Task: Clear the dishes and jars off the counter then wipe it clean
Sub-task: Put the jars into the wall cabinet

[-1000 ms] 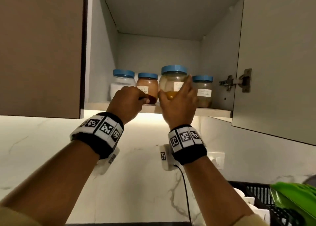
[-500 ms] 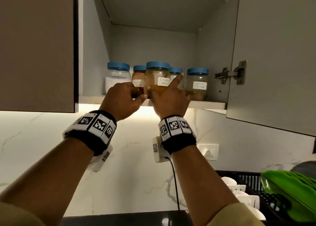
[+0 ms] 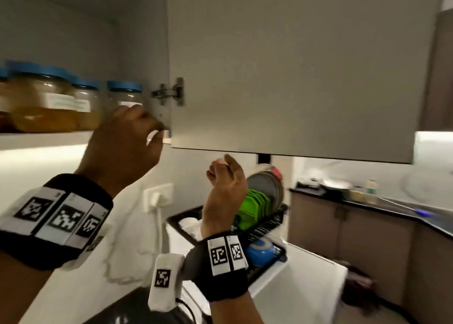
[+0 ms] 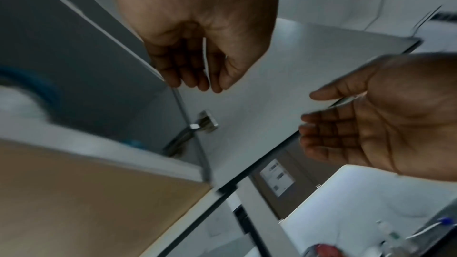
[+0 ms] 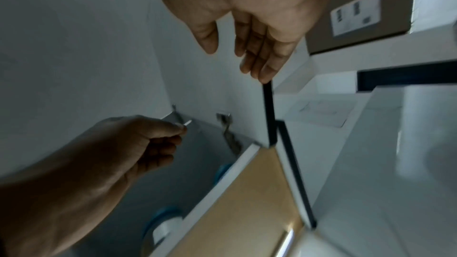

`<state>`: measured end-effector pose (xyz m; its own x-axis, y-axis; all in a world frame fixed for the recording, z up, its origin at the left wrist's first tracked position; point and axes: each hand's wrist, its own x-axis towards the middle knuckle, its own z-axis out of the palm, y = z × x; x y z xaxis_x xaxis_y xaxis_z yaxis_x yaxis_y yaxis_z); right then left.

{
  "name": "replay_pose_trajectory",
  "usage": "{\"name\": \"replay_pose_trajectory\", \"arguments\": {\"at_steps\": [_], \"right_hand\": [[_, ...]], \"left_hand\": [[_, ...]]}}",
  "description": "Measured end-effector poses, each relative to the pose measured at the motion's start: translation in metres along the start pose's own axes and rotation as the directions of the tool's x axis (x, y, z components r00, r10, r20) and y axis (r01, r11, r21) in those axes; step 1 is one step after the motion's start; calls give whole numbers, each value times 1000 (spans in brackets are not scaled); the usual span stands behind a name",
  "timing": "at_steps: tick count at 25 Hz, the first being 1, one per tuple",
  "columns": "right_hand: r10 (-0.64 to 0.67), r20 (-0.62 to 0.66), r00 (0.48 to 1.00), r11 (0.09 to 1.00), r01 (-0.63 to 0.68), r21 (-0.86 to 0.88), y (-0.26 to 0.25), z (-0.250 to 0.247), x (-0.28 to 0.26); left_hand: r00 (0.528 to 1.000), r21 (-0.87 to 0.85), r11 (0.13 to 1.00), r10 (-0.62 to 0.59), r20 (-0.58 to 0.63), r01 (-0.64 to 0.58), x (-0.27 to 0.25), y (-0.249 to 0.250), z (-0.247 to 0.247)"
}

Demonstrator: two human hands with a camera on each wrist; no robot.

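Both hands have left the jars: right hand [image 3: 226, 191] hangs loosely curled, empty, under the cabinet door [image 3: 294, 66]; left hand [image 3: 125, 147], curled, apparently empty, nears its hinge edge. Jars [image 3: 49, 100] sit shelved; wiping remains.

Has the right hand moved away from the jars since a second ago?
Yes. The right hand has dropped down and to the right, off the jars, and now hangs below the cupboard door.

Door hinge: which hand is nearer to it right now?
Left. The left hand is raised at the cupboard's edge just below the hinge; the right hand hangs lower, beneath the door.
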<state>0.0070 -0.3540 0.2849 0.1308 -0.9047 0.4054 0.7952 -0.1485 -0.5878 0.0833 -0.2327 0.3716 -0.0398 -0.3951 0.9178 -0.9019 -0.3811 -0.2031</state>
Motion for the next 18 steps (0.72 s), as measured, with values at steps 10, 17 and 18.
{"name": "replay_pose_trajectory", "arguments": {"at_steps": [10,17,18], "right_hand": [[-279,-301,912,956,293,1,-165,-123,28],[-255,-195,947,964,265,24,-182,-149,21],[-285,-202,937,954,298,35,-182,-148,16]], "left_hand": [[868,-448,760,490,-82,-471,27,187,26],[752,-373,668,642,-150,-644,42,244,-10],[738,-360,658,658,-151,-661,42,247,-19]]}}
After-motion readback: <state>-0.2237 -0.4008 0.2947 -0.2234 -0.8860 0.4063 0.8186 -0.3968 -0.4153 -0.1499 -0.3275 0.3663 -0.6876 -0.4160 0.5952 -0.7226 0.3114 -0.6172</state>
